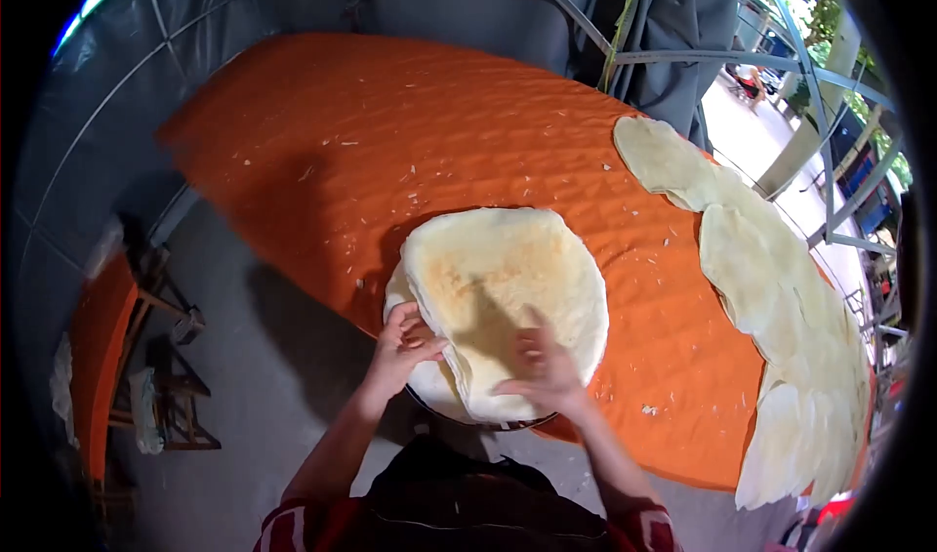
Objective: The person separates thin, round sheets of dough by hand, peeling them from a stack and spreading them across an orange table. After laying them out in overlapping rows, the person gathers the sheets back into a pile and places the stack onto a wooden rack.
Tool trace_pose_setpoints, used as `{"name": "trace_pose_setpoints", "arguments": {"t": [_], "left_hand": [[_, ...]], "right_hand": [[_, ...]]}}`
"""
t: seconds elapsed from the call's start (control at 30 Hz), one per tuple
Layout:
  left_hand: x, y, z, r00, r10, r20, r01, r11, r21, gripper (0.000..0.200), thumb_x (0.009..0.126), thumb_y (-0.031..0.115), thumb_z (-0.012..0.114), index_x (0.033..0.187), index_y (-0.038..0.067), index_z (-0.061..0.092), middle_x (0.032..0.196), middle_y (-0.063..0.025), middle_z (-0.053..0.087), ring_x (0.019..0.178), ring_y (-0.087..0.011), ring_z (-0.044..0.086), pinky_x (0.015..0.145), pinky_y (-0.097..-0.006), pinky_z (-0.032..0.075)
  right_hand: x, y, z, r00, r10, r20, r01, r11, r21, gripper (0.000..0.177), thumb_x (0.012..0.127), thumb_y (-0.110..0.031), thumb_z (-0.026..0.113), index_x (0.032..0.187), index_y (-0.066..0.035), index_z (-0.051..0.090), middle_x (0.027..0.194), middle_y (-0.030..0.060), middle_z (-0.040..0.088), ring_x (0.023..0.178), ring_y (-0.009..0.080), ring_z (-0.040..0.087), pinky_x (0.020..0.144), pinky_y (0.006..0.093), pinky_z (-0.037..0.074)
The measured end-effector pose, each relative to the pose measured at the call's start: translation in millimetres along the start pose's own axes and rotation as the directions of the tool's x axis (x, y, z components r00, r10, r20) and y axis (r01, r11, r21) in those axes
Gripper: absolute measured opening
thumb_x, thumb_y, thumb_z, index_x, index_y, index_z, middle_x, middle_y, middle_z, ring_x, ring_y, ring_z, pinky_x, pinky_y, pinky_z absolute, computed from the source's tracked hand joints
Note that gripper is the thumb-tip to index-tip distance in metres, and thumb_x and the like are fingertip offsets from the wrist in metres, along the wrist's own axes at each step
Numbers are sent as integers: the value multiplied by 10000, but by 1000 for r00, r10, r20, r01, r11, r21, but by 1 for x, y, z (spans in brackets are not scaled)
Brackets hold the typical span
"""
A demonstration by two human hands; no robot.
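Observation:
A stack of round, pale flatbreads with light brown patches sits in front of me at the edge of the orange cloth. Its upper layers are shifted, and their left edge stands a little raised over the layer below. My left hand is at that edge, thumb and fingers pinching the flatbread's rim. Over the lower right of the stack is my right hand, its fingers spread and slightly blurred, holding nothing. A dark rim, perhaps of a round tray, shows under the stack.
The orange cloth carries scattered pale crumbs. Overlapping thin flat sheets line its right side. Dark plastic sheeting hangs behind on metal bars. Wooden stools stand on the floor at left.

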State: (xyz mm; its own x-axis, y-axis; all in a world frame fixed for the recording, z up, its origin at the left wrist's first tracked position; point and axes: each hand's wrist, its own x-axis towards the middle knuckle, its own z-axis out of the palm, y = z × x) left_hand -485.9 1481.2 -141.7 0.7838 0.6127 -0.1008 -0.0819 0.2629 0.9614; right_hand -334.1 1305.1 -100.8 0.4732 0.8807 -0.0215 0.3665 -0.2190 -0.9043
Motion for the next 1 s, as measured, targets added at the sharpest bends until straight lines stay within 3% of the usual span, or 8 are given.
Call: {"name": "trace_pose_setpoints", "arguments": {"t": [0.23, 0.53, 0.6, 0.67, 0.8, 0.83, 0.93, 1.0], "left_hand": [[12, -5, -19, 991, -15, 134, 22, 998, -50, 569, 693, -25, 660, 1164, 43, 348, 1053, -94, 474, 899, -161, 548, 767, -272, 480], [7, -3, -13, 988, -151, 3, 150, 977, -149, 555, 686, -29, 640, 1157, 33, 353, 965, -82, 555, 854, -161, 567, 711, -268, 478], [6, -20, -13, 991, -70, -114, 66, 997, -39, 489, 696, -22, 627, 1125, 27, 396, 936, -76, 580, 814, -162, 576, 686, -275, 479], [4, -45, -39, 987, -136, -82, 121, 977, -174, 364, 708, 13, 623, 1048, 12, 494, 925, -84, 589, 790, -165, 580, 655, -282, 478], [6, -35, -40, 939, -320, -125, 271, 914, -303, 262, 717, 49, 586, 964, -35, 560, 846, -92, 595, 779, -198, 576, 674, -307, 468], [5, -37, -45, 949, -303, -82, 266, 914, -306, 260, 715, 51, 586, 959, -33, 561, 857, -97, 592, 798, -204, 573, 697, -312, 463], [6, -30, -37, 946, -312, -88, 269, 906, -326, 249, 719, 44, 568, 959, -21, 556, 897, -104, 582, 814, -212, 569, 737, -316, 460], [11, -51, -55, 970, -234, -72, 216, 956, -200, 285, 745, 42, 534, 1023, -18, 520, 977, -132, 561, 882, -239, 553, 768, -350, 456]], "right_hand": [[63, -1, 36, 928, 221, 299, -241, 970, 31, 1163, 440, -364, 848, 1344, -89, 170, 1026, 143, 484, 859, 230, 509, 727, 318, 451], [53, 36, 48, 968, 194, 159, -236, 918, 318, 789, 623, -107, 756, 1281, -54, 324, 867, 68, 539, 691, 156, 523, 631, 276, 459], [40, 44, 83, 977, 140, 160, -107, 975, -195, 576, 676, -102, 667, 1179, -54, 391, 710, 64, 547, 607, 165, 532, 557, 307, 456], [33, 7, 118, 993, 70, 94, 23, 664, -748, 249, 683, -135, 595, 919, -74, 541, 609, 97, 582, 545, 229, 561, 527, 359, 459], [51, 21, 35, 978, 194, 78, -184, 975, -123, 340, 792, -292, 533, 1073, -102, 563, 622, 101, 574, 610, 186, 564, 581, 323, 468], [59, 74, 5, 969, -227, -97, 188, 934, -303, 278, 794, -258, 544, 1015, -96, 596, 655, 96, 592, 623, 159, 559, 611, 302, 470], [20, 32, -142, 864, 399, -308, -397, 915, 73, 172, 796, -161, 549, 854, -34, 649, 818, 43, 632, 714, 125, 572, 641, 286, 482], [-31, 79, -225, 812, 271, -517, -105, 939, 327, 71, 762, -98, 553, 741, -30, 552, 673, 0, 500, 588, 102, 451, 503, 256, 427]]}}
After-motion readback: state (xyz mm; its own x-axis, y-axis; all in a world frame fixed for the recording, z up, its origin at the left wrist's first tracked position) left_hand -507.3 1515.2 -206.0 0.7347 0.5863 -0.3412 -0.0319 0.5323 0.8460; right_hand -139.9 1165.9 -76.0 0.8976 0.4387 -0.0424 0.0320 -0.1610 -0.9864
